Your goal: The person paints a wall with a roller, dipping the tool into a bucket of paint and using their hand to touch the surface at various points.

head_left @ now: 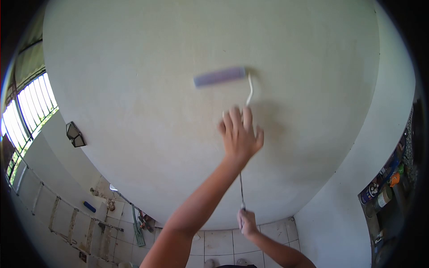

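A paint roller with a purple-blue sleeve [220, 77], blurred by motion, lies at a slight tilt against a pale wall [147, 107]. Its white wire frame [250, 89] bends down behind the fingers of my left hand [240, 136]. That hand is raised high, its back towards me, with bent fingers around the upper part of the roller's handle; the grip itself is mostly hidden. Below my left wrist the thin pole [241, 190] shows again. Lower down, my right hand [247, 222] is closed around the pole's lower end, above the tiled floor.
A wall lamp [75, 134] sticks out at the left. A ladder [73, 219] lies at the lower left, near a green tool [138, 234] on the floor. Shelves at the right hold a paint can [369, 193] and other containers. My shoes [241, 261] show at the bottom.
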`<move>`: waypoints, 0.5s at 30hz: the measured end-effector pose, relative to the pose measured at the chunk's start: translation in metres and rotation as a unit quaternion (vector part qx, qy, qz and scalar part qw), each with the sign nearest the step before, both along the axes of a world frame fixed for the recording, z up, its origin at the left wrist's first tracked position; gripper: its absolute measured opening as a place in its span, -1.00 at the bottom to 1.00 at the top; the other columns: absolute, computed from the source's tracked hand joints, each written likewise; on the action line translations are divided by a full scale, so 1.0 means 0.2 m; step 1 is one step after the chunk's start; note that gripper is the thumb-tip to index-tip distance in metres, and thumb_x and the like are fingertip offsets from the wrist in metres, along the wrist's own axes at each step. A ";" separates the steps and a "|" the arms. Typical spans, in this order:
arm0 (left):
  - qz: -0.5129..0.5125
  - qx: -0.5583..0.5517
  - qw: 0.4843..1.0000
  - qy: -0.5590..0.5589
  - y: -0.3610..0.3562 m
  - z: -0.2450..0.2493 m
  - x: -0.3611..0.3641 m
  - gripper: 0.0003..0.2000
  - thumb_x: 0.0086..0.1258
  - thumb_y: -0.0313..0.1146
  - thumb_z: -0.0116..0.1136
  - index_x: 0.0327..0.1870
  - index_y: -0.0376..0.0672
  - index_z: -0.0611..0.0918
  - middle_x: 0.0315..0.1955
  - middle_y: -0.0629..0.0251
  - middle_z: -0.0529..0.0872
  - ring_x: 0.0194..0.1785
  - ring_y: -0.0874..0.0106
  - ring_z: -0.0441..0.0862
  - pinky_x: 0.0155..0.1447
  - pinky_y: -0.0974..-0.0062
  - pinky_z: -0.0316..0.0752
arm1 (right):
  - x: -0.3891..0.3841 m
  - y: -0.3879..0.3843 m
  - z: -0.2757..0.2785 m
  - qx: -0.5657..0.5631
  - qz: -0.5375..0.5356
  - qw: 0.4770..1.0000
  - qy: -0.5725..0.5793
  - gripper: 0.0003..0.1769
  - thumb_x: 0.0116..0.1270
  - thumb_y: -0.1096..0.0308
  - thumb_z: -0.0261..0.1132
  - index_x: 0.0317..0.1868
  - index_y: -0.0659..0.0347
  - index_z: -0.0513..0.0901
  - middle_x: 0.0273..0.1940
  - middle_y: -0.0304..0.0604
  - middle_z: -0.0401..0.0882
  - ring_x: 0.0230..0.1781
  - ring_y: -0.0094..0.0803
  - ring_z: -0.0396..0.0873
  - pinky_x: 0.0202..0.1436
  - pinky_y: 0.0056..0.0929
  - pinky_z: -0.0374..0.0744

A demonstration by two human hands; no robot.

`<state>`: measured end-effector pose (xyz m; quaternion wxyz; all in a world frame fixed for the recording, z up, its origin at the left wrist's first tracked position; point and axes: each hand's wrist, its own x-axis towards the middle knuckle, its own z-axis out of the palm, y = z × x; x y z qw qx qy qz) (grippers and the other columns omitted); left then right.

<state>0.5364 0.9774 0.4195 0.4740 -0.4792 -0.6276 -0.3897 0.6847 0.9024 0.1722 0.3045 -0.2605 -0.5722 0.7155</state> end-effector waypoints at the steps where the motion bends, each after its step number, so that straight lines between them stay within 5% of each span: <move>1: 0.006 0.026 0.999 0.027 0.02 0.19 -0.05 -0.32 0.06 -0.11 0.23 0.23 -0.29 0.42 0.04 -0.05 0.41 0.10 0.04 0.34 0.07 0.07 0.20 | -0.07 0.05 0.17 0.020 0.014 1.000 0.020 -0.35 0.46 -0.21 0.10 -0.68 0.05 0.30 -0.75 -0.34 0.24 -0.81 -0.58 0.19 -0.70 -0.55 0.12; 5: 0.071 0.034 0.993 0.088 -0.10 1.06 -0.13 -0.23 0.06 -0.07 0.26 0.32 -0.25 0.36 0.04 0.02 0.41 0.17 0.07 0.31 0.11 0.10 0.21 | -0.22 0.01 1.01 0.080 0.099 0.988 0.092 -0.34 0.49 -0.28 0.02 -0.60 0.07 0.30 -0.75 -0.31 0.22 -0.82 -0.58 0.18 -0.71 -0.56 0.13; 8: 0.146 -0.071 0.981 0.106 -0.23 1.36 -0.11 -0.18 0.13 -0.03 0.25 0.38 -0.28 0.25 0.11 -0.01 0.36 0.21 0.08 0.29 0.17 0.11 0.20 | -0.17 -0.19 1.30 0.084 0.132 0.982 0.109 -0.37 0.49 -0.30 0.00 -0.51 0.07 0.30 -0.74 -0.30 0.23 -0.84 -0.58 0.15 -0.73 -0.59 0.17; 11: 0.074 -0.113 0.990 0.036 -0.31 1.24 -0.07 -0.09 0.19 0.02 0.25 0.45 -0.33 0.12 0.24 -0.07 0.27 0.26 0.04 0.25 0.22 0.07 0.18 | -0.14 -0.27 1.26 0.083 0.107 0.986 0.102 -0.40 0.51 -0.28 -0.01 -0.47 0.06 0.31 -0.72 -0.31 0.26 -0.82 -0.60 0.18 -0.74 -0.61 0.21; 15: -0.036 -0.067 0.997 -0.010 -0.44 0.69 0.03 -0.03 0.24 -0.08 0.26 0.51 -0.41 -0.05 0.36 -0.25 0.14 0.31 -0.12 0.20 0.23 -0.08 0.14 | -0.10 -0.32 1.00 0.075 0.062 0.993 0.069 -0.39 0.52 -0.28 -0.02 -0.48 0.08 0.31 -0.72 -0.32 0.26 -0.81 -0.61 0.20 -0.74 -0.59 0.21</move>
